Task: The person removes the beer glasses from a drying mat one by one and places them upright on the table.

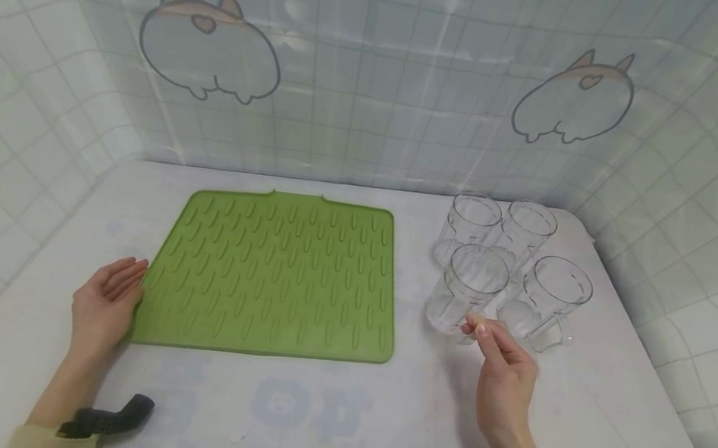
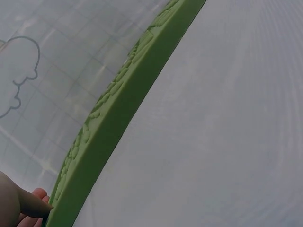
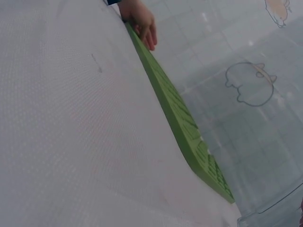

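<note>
A green ribbed drying mat [image 1: 283, 274] lies flat on the white table. My left hand [image 1: 106, 303] rests against its left edge near the front corner, fingers loosely bent; the left wrist view shows the thumb and fingertips right at the mat's side [image 2: 102, 142]. To the right of the mat, several clear glass mugs stand close together with their rims up. With thumb and forefinger, my right hand [image 1: 506, 375] pinches the handle of the front left glass mug [image 1: 476, 275]. Beside that hand is the front right glass mug [image 1: 553, 289], its handle toward me.
Two more glass mugs, a back left one [image 1: 473, 221] and a back right one [image 1: 529, 229], stand behind. Tiled-pattern sheeting with cartoon drawings forms a back wall [image 1: 376, 104] and side walls. The white table [image 1: 410, 446] extends in front of the mat.
</note>
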The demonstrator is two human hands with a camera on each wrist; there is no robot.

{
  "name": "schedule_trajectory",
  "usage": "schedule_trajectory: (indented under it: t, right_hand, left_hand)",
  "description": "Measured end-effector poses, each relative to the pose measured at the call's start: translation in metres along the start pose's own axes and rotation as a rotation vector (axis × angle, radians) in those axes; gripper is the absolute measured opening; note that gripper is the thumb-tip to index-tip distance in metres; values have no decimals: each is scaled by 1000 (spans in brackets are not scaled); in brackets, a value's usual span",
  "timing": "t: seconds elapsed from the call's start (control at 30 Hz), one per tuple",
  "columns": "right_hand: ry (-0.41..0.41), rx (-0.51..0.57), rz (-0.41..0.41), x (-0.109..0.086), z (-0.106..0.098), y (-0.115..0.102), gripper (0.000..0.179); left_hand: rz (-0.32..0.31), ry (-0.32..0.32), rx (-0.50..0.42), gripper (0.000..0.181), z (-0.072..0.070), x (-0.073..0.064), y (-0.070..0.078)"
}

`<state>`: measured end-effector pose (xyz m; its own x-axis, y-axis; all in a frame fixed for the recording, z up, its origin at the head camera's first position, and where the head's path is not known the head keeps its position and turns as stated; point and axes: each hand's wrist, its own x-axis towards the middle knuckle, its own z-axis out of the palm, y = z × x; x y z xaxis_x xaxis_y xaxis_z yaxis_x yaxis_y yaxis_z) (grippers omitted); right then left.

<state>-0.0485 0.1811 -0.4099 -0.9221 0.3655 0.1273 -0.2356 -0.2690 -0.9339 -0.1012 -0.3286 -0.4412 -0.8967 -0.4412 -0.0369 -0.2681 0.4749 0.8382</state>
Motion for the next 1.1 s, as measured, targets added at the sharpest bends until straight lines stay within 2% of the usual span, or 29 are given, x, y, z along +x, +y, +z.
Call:
schedule_trajectory:
  t: [0.7, 1.1]
  right_hand:
    - [90, 47, -2, 6, -7, 3, 20]
    - [104, 47, -7, 6, -8, 3, 21]
  left_hand:
    - [36, 42, 52, 50, 4, 0, -1]
    - [3, 31, 67, 51, 4, 1, -3]
